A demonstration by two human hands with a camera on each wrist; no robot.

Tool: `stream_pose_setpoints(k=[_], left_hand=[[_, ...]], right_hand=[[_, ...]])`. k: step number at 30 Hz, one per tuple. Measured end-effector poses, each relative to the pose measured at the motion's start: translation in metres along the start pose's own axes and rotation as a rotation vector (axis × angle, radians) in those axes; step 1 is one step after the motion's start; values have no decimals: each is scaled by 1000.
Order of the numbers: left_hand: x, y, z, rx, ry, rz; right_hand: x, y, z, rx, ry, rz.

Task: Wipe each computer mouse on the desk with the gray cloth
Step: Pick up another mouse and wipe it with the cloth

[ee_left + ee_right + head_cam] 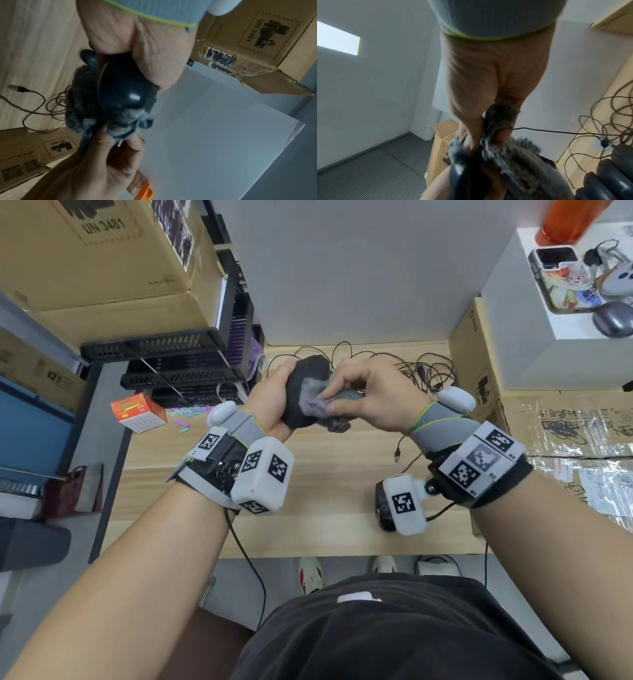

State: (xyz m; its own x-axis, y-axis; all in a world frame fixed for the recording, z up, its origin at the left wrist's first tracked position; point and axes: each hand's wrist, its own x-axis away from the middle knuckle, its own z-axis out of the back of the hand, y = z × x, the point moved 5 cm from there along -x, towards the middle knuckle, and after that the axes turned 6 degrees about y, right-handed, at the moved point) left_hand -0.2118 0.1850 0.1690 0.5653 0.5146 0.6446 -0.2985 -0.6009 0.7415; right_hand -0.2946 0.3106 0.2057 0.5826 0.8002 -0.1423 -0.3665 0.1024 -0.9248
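Mouse: black mouse (301, 392) lifted off the tabletop (325, 494), so every side is reachable.
Left hand (270, 405): fingers clamped round the mouse, steadying it.
Right hand (373, 395): fingers pinching the gray cloth (318, 405) against the mouse, for rubbing pressure.

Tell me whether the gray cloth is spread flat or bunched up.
Bunched up. The gray cloth is crumpled in the right hand, pressed against the black mouse gripped by the left hand.

— What sits where on the desk (308, 494)?
— Cables (421, 368) lie at its back, behind both hands. Stacked trays (185, 364) stand left, a small box (138, 412) before them.
— And right?
— Cardboard boxes (479, 361), a phone (561, 278) on the box above.
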Motion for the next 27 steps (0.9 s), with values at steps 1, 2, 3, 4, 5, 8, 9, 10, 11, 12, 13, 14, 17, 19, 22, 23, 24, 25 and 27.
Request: stream_pose_setpoints(k=[1,2,3,4,5,8,9,10,11,12,13,14,17,19,22,23,24,25,27], left_hand=[[0,0,1,-1,-7,1],[2,0,0,-22,-19,4],[4,0,-2,-39,-32,5],[8,-1,-4,-59,-40,4],[8,-2,-5,-78,-26,-6],[7,-2,-2,-96,12,-20],[5,-3,-1,-83,19,-8],[6,-3,-2,-94,13,-8],[8,-3,-3,-111,-10,-17],[10,-3,-5,-127,-37,-28],[12,-3,-7,-132,-54,-42],[13,-2,-9,-136,-57,-54],[7,0,-10,-152,5,-65],[4,3,-8,-162,45,-67],[4,5,-7,-179,65,-86],[5,3,-7,-180,43,-85],[6,2,-7,-181,29,-84],[9,0,-9,-187,8,-81],[12,-3,-13,-181,-47,-72]], right_hand=[[-3,8,7,52,90,-23],[-6,13,14,96,196,-54],[-7,15,18,108,286,-73],[-6,13,18,99,336,-72],[-6,8,15,91,339,-44],[3,-13,-6,17,90,48],[5,-17,-11,-39,-13,44],[6,-16,-11,-63,-71,34],[5,-14,-8,-28,-62,23],[2,-10,-2,37,-2,12],[-2,-4,6,99,90,-8],[-5,0,13,139,190,-39],[-7,-5,15,116,299,-49],[-2,-20,-4,183,132,52],[3,-25,-16,243,-26,84],[0,-19,-10,206,16,25],[-3,-13,-1,188,97,-37],[-5,-7,8,212,201,-69],[-7,-5,16,256,300,-54]])
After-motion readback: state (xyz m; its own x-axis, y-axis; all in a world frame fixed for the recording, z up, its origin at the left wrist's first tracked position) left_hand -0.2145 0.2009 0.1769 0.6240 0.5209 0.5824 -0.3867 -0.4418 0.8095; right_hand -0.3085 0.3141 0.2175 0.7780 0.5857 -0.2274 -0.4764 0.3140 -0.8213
